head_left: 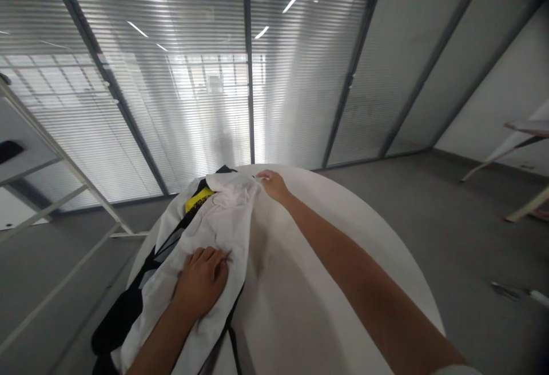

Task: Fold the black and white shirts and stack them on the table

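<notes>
A white garment (218, 220) lies lengthwise over the left part of a round white table (291, 306). Black and grey parts and a yellow patch (198, 199) show along its left side. My left hand (202, 279) rests on the middle of the white cloth, its fingers curled and a small fold of fabric bunched at the fingertips. At the table's far side my right hand (273, 184) pinches the garment's far right corner, with the arm stretched out. Black strap-like pieces hang from under the near end of the cloth.
A white metal frame (81, 180) with a shelf stands at left, a dark object (11, 151) on it. Glass partitions with blinds (206, 106) rise behind the table. At right are furniture legs (489, 164) and, on the grey floor, a blurred metallic object (506, 290).
</notes>
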{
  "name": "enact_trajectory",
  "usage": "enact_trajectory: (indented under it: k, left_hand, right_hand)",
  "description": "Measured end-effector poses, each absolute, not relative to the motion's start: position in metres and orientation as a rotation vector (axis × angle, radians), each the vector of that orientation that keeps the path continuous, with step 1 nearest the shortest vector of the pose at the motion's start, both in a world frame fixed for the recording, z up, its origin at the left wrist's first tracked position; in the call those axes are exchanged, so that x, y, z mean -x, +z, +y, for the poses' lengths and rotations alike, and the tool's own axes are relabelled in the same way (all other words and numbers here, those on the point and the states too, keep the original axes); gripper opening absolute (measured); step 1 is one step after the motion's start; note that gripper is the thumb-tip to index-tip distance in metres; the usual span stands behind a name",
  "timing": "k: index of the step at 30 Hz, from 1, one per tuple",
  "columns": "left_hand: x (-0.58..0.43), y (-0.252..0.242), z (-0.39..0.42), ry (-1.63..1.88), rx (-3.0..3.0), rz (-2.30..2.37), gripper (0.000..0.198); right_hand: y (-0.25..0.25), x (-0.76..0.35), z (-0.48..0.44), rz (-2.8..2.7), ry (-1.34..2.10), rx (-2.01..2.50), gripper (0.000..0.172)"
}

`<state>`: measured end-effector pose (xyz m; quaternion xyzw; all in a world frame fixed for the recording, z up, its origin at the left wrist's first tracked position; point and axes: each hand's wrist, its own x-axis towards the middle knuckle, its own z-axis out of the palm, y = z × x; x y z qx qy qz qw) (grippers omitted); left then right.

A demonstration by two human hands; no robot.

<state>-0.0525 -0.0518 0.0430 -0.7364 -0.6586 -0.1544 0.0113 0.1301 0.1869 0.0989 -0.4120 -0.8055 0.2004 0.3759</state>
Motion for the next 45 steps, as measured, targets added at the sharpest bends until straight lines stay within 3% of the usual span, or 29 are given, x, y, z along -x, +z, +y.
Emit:
enact_trajectory:
  k: [2,5,10,15,21,26,32,45]
  left_hand:
    - [0.051,0.044,-0.051,-0.463,2.287,-2.063,0.025]
    - [0.050,0.045,-0.050,-0.438,2.265,-2.068,0.026]
    - [0.052,0.053,-0.044,-0.341,2.312,-2.052,0.029]
    - [0.055,0.066,-0.043,-0.141,2.271,-2.078,0.034]
    - [-0.012,0.068,-0.056,-0.307,2.314,-1.885,0.041]
    - [-0.081,0.031,-0.053,-0.333,2.667,-1.634,0.058]
    - [-0.087,-0.008,-0.035,-0.250,2.668,-1.832,0.072]
    - [-0.083,-0.007,-0.035,-0.257,2.703,-1.814,0.072]
  right_hand:
    - [0.073,-0.140,0.175,-2.149,0.589,1.079,0.035]
    - [0.036,-0.152,0.152,-2.271,0.697,1.090,0.016]
    - [0.018,-0.180,0.120,-2.424,0.682,1.004,0.032]
    - [0.038,-0.236,0.087,-2.578,0.606,0.958,0.031]
    - [0.040,-0.313,0.035,-2.512,0.371,1.317,0.049]
    - [0.015,-0.341,0.002,-2.487,0.173,1.564,0.067]
    - [-0.008,-0.341,-0.012,-2.590,0.072,1.528,0.073]
    - [-0.011,-0.342,-0.009,-2.560,0.033,1.531,0.070]
